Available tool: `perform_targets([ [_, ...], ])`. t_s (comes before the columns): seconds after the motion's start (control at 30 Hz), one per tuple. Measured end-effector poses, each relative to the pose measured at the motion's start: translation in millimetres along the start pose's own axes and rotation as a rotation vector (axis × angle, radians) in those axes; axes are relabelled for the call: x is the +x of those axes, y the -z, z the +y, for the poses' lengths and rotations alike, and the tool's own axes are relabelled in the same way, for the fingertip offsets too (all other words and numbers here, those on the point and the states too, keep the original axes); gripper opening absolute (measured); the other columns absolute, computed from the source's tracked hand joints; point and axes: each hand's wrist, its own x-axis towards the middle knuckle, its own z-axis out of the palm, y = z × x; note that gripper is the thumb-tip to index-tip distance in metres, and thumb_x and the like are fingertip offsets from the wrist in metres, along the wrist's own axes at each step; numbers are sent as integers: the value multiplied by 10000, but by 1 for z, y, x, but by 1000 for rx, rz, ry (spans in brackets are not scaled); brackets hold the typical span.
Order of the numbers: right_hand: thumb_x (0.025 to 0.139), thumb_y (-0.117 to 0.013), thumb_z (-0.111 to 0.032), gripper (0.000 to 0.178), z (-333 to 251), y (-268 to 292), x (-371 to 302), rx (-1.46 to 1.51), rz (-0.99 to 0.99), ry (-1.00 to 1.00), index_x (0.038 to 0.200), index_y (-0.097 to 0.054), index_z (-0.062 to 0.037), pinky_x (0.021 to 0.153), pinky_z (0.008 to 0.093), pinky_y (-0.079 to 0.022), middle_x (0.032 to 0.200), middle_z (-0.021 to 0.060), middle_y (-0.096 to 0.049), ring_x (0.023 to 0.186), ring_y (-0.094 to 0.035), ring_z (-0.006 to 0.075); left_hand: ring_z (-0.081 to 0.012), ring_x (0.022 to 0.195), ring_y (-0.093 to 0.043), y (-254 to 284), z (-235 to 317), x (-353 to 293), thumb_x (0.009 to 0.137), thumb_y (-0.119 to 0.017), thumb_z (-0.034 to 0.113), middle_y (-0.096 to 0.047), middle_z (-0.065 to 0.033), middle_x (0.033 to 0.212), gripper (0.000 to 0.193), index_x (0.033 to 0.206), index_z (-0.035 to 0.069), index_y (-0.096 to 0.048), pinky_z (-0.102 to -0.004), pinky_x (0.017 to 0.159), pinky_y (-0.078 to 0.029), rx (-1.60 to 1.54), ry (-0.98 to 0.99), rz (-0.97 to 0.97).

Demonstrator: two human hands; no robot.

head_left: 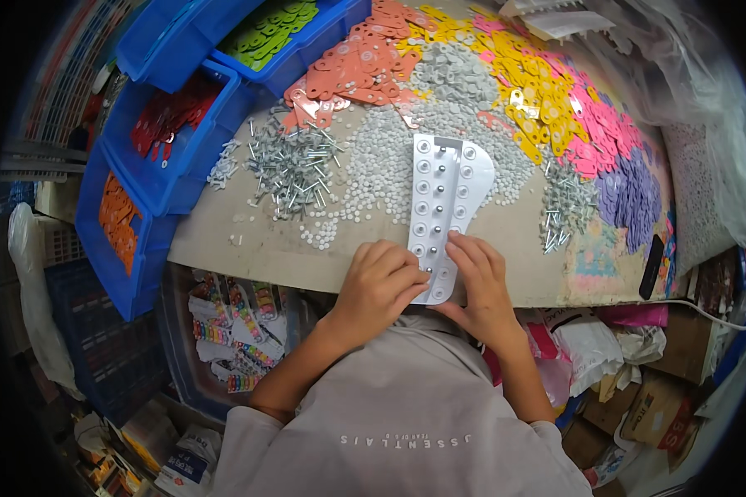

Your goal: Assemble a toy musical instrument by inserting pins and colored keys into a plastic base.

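A white plastic holder (481, 172) with one bulging side lies at the table's front edge, its lower end close to my body. Down its central channel runs a row of metal pins (439, 190), flanked on both sides by round white pieces. My left hand (376, 283) is closed, fingertips pinched together at the holder's lower left beside the nearest pin; what they hold, if anything, is hidden. My right hand (482, 288) grips the holder's lower right, with fingertips on its top near the channel and the thumb by its bottom end.
Beyond the holder spread small white discs (373, 157), with metal pins (294, 170) to the left and more pins (562, 207) to the right. Coral (348, 66), yellow (539, 91), pink (601, 137) and purple pieces (630, 203) form piles. Blue bins (170, 182) stand left; a dark phone-like object (652, 267) lies right.
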Motion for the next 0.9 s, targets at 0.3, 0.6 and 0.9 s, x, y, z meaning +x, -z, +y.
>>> perform_targets([
  [0.3,629,-897,-145,938,2,1,0,6,8,-2,1459,-467,-68,1117,481,-363,1537,120,-453,1377,-432,357,-252,930,-602,-2,0,-3,742,-795,120,-636,-37,950,174,889,82,-711,-397,820,-425,115,-131,-66],
  [0.6,776,-865,-343,834,15,24,7,100,4,54,1453,-478,-46,1115,437,-358,1463,147,-528,1337,-466,353,-288,1031,-629,19,4,6,793,-805,191,-675,-71,1108,244,1004,88,-737,-428,905,-448,133,-175,-85],
  [0.9,853,-711,2,108,69,57,114,-284,453,-22,956,-687,-19,797,420,-453,881,127,-662,862,-596,329,-292,894,-652,39,-78,147,855,-741,108,-718,-96,902,114,955,52,-739,-417,852,-481,241,-60,233],
])
